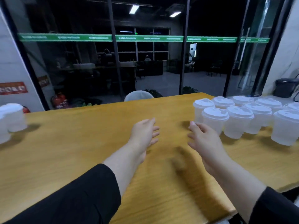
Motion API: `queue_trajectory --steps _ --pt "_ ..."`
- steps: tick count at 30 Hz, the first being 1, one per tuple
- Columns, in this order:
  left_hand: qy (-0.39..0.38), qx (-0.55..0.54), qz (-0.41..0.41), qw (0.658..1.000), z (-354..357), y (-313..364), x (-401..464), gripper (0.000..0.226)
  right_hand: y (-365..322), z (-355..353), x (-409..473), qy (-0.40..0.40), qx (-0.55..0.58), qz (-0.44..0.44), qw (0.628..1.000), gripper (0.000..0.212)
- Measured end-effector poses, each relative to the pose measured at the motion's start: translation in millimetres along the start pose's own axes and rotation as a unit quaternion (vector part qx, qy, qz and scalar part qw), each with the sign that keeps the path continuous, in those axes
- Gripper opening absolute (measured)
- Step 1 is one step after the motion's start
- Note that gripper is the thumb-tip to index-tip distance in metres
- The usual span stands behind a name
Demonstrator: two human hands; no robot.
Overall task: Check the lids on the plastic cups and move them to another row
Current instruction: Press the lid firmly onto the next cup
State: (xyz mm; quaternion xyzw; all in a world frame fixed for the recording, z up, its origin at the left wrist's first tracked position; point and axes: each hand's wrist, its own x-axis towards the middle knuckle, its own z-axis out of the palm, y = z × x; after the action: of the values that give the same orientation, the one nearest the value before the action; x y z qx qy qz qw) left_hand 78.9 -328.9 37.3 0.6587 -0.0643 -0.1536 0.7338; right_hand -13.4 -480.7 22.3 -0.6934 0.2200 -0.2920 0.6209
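- Neither hand holds anything: our left hand [145, 131] and our right hand [204, 139] hover over the wooden table [90, 143] with fingers straight and spread, facing each other.
- Our right hand is just beside the nearest lidded cup [213, 121], at the left end of the group of lidded plastic cups [252, 117] on the far right.
- We judge the step is to reach this cup. To do it well, we should take it by the sides with both hands, press the lid [215, 113] all around the rim, and lift it straight, so that the neighbours do not fall.
- Two more cups [11, 120] stand at the far left, blurred.
- We cannot tell if the translucent cups hold anything; they look empty.
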Motion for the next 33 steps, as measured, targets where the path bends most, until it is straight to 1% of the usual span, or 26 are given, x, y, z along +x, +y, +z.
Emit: queue_trajectory --steps 4,6,8,11,14,16,17,19,21,23,25,27,28,31,33 --pt "0.118 0.067 0.071 0.988 -127 19 -31 0.027 -20 91 -34 -0.104 0.005 -0.012 0.994 0.026" --pt "0.18 0.106 0.098 0.973 -193 29 -50 0.019 -30 149 -56 -0.157 0.01 -0.02 0.987 0.019" --pt "0.246 0.152 0.121 0.95 -256 36 -68 0.015 -38 210 -82 -0.211 0.022 -0.027 0.977 0.012" --pt "0.323 0.17 0.128 0.922 -332 37 -84 0.015 -46 296 -121 -0.281 0.029 -0.046 0.958 0.011" --pt "0.373 0.187 0.124 0.9 -382 31 -86 0.018 -41 372 -149 -0.321 0.014 -0.087 0.943 0.012" --pt "0.409 0.205 0.129 0.88 -404 23 -82 0.02 -35 414 -156 -0.333 0.011 -0.114 0.936 0.01" --pt "0.427 0.196 0.132 0.873 -411 19 -80 0.02 -33 432 -159 -0.34 0.012 -0.12 0.933 0.008" --pt "0.46 0.158 0.144 0.862 -419 14 -79 0.024 -33 462 -166 -0.361 0.023 -0.125 0.924 0.007" --pt "0.494 0.121 0.182 0.842 -420 16 -83 0.029 -34 484 -175 -0.382 0.049 -0.114 0.916 0.011" --pt "0.534 0.091 0.238 0.806 -420 20 -89 0.026 -35 502 -186 -0.403 0.074 -0.096 0.907 0.015" --pt "0.576 0.047 0.284 0.765 -422 24 -93 0.014 -37 516 -196 -0.422 0.104 -0.071 0.898 0.021" --pt "0.606 -0.004 0.301 0.736 -426 27 -96 0.003 -39 528 -203 -0.439 0.127 -0.041 0.888 0.026" --pt "0.617 -0.025 0.295 0.729 -429 28 -97 0.008 -40 532 -206 -0.45 0.134 -0.025 0.883 0.028" --pt "0.633 -0.072 0.261 0.725 -436 29 -96 0.017 -42 541 -214 -0.486 0.136 0.017 0.863 0.035" --pt "0.629 -0.097 0.229 0.736 -442 28 -92 0.028 -44 544 -220 -0.513 0.125 0.021 0.849 0.039"
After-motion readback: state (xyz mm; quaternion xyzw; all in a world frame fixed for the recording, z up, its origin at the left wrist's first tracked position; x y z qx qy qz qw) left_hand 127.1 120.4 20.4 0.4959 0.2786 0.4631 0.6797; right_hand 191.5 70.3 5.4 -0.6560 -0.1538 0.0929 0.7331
